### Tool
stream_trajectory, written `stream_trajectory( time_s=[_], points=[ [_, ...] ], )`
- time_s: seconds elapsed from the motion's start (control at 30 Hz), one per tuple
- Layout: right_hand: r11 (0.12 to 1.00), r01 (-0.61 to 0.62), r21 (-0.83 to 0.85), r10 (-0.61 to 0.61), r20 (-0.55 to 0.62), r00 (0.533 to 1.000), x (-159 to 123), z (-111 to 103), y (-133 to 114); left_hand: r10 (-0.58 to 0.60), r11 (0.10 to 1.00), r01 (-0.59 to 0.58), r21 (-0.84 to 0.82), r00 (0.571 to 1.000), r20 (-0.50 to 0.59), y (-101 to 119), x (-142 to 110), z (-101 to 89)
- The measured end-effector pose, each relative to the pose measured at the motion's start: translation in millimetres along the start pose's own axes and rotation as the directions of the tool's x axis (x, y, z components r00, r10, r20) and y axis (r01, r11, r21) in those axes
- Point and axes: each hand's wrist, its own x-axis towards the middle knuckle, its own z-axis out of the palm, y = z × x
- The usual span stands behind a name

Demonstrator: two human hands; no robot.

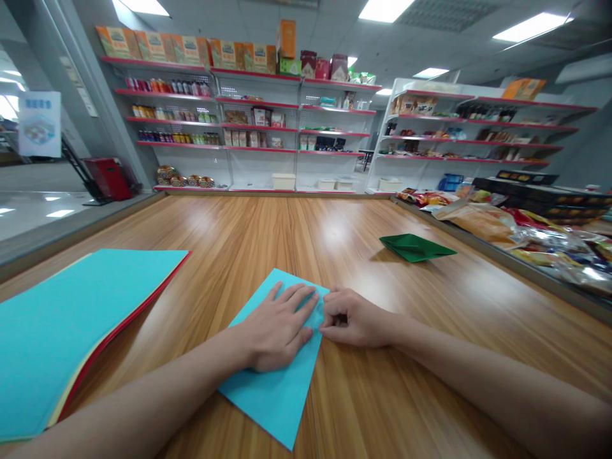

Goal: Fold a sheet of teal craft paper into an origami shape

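Note:
A sheet of light blue paper (282, 408) lies slantwise on the wooden table in front of me, apparently folded. My left hand (282, 328) rests flat on top of it, fingers spread and pointing away from me. At the paper's right edge, my right hand (351, 317) is closed, with curled fingers and thumb against that edge. The exact contact under the right fingertips is partly hidden. A folded dark green paper piece (415, 247) sits farther off to the right, apart from both hands.
A stack of coloured paper (90, 306), light blue on top with red and yellow beneath, lies at the left. Raised edging (497, 261) borders the wooden table (248, 223). Packaged snacks (492, 223) lie beyond it on the right. Stocked shelves (261, 127) stand behind.

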Motion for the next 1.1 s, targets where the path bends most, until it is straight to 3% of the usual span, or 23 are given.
stream_trajectory(
  time_s=[0.33, 0.53, 0.87, 1.1],
  points=[
    [0.998, 0.061, 0.002, -0.061, 0.004, 0.998, 1.3, 3.6, -13.2, -0.033, 0.999, 0.033, -0.005, 0.999, -0.025, -0.5, 1.1, 5.7],
    [0.996, 0.084, 0.041, -0.086, 0.065, 0.994, -0.1, 14.4, -38.2, -0.017, 1.000, 0.017, 0.002, 0.999, -0.029, -0.7, 1.5, 6.0],
    [0.994, 0.028, 0.110, -0.035, 0.065, 0.997, -1.2, 21.3, -54.7, -0.065, 0.998, 0.065, -0.004, 0.997, -0.043, -4.9, 3.0, 11.4],
    [0.982, 0.140, 0.130, -0.145, 0.027, 0.989, 1.1, 31.6, -67.8, -0.068, 0.998, 0.068, 0.003, 0.997, -0.042, -3.3, 3.1, 10.3]
  ],
)
